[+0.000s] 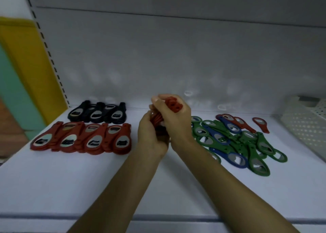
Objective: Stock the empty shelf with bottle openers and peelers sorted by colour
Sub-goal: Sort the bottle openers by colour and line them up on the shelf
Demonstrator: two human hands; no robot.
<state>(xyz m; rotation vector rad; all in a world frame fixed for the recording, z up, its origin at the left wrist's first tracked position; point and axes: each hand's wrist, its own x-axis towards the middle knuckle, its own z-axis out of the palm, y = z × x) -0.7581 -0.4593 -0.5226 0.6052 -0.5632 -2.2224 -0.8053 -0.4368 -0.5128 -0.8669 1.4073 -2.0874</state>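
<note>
Left hand (151,135) and right hand (176,121) both grip one bundle of red openers (173,105) just above the white shelf (123,179).
Fingers of each curl round it. Left of the bundle lies a neat row of red openers (82,139), with a row of black openers (98,113) behind. Right of the bundle sprawls a mixed heap of green and blue openers (234,142), and farther right stands a pale perforated basket (307,126).
</note>
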